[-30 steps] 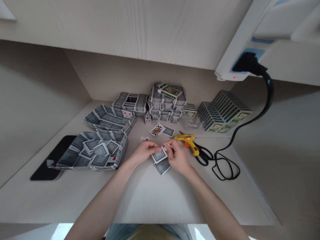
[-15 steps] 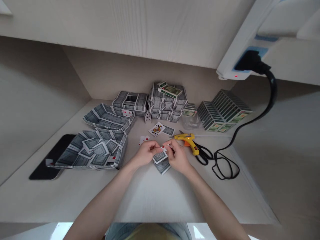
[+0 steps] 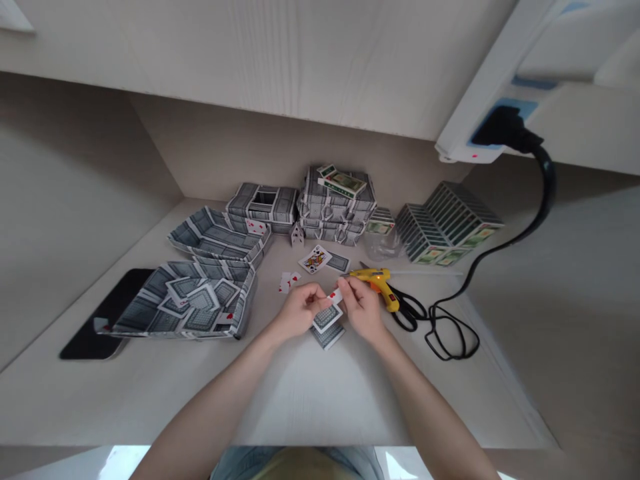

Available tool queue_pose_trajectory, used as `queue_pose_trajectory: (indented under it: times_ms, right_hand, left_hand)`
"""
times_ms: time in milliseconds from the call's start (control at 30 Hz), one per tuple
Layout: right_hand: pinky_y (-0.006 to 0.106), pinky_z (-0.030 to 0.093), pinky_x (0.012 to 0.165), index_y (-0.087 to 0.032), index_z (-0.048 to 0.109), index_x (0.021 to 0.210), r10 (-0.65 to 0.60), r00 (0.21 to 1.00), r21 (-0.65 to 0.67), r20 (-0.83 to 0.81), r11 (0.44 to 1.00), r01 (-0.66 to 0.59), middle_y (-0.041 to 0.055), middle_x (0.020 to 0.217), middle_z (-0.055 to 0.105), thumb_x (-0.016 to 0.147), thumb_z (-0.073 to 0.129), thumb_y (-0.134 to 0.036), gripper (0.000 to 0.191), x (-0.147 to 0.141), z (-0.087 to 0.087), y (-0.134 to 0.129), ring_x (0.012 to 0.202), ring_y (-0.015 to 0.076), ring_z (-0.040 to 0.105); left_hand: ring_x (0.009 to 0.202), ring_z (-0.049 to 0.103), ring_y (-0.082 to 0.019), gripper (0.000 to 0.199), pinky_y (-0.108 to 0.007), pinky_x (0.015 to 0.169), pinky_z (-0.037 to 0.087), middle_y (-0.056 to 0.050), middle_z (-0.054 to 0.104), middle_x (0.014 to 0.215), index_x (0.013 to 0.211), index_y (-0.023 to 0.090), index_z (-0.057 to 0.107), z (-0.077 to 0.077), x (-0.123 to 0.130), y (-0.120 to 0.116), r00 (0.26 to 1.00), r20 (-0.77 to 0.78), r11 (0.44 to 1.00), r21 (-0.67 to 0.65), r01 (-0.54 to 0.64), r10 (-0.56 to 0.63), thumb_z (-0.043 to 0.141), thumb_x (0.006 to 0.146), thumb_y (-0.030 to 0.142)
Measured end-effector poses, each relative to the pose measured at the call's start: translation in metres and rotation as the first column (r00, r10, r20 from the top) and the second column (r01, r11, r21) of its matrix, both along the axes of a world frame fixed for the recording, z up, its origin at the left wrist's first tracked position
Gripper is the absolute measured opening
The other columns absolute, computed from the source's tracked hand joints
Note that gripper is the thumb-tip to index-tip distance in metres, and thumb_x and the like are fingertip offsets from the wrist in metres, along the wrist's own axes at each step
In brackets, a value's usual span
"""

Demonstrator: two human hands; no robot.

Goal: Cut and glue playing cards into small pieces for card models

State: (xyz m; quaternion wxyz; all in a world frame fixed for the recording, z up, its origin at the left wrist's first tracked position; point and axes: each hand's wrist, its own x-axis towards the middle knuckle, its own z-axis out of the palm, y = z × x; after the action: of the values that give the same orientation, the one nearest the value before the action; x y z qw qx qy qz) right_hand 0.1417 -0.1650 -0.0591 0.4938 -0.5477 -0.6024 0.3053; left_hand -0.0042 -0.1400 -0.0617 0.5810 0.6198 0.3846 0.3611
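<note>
Between both hands is a playing card (image 3: 327,319), its patterned back facing me and a white strip with a red heart folded over at the top. My left hand (image 3: 301,310) pinches its left side between thumb and fingers. At its upper right corner, my right hand (image 3: 361,308) has closed its fingertips on the folded strip. Below the held card another patterned card (image 3: 329,337) lies on the desk, partly covered. Small cut card pieces (image 3: 289,281) with red marks lie beyond my left hand. A queen card (image 3: 315,259) rests face up farther back.
Yellow glue gun (image 3: 377,283) and black scissors (image 3: 407,310) lie right of my hands, near a looping black cable (image 3: 450,333). Card-built trays (image 3: 245,303) stand left, one holding loose cards, over a phone (image 3: 85,340). Card-built boxes (image 3: 335,207) and stacked card packs (image 3: 450,220) stand behind.
My hands have shifted slightly right and toward me with the card. My right fingers have moved to its corner, leaving more of the red-heart strip showing.
</note>
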Motion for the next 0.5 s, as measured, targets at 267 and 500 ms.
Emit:
queue_pose_trajectory:
  times_ms: [267,500]
  right_hand:
    - [0.022,0.031,0.043,-0.020,0.053,0.063,-0.119,0.988,0.043,-0.095,0.991,0.123,-0.0046,0.047,0.041,0.079,0.050,-0.045,0.030,0.005,0.006,0.010,0.045,0.0104,0.038]
    - [0.021,0.035,0.038,-0.022,0.052,0.086,0.070,0.943,0.131,-0.324,0.991,-0.028,-0.0036,0.059,0.057,0.081,0.049,-0.040,0.019,-0.027,0.067,0.020,0.037,0.0075,0.044]
  left_hand:
    - [0.052,0.047,-0.009,0.032,-0.021,0.050,0.037,0.002,0.054,0.056,0.062,0.014,0.053,-0.004,0.006,-0.002,0.988,0.121,0.996,-0.008,-0.094,0.094,0.056,0.072,0.045]
    - [0.047,0.052,-0.012,0.055,-0.026,0.049,0.044,-0.003,0.056,0.052,0.074,0.013,0.058,-0.008,0.002,0.006,0.929,0.330,0.983,-0.120,-0.136,0.169,0.030,0.080,0.060]
